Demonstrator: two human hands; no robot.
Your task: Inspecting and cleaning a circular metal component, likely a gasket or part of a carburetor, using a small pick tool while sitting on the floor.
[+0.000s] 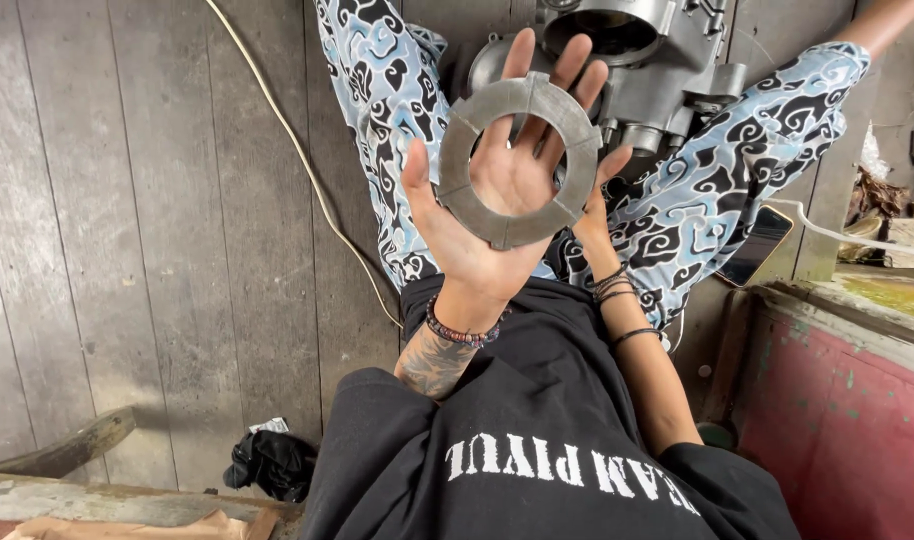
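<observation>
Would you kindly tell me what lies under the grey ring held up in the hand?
The ring rests on the open left hand, palm showing through its hole. Behind, the right hand is mostly hidden.

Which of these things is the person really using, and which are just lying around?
In use:
- grey metal ring, resting on the open left hand
- right hand, behind the ring's edge
- grey engine casing between the knees

Lying about:
- phone on the floor
- black rag
- pale cord across the wooden floor
</observation>
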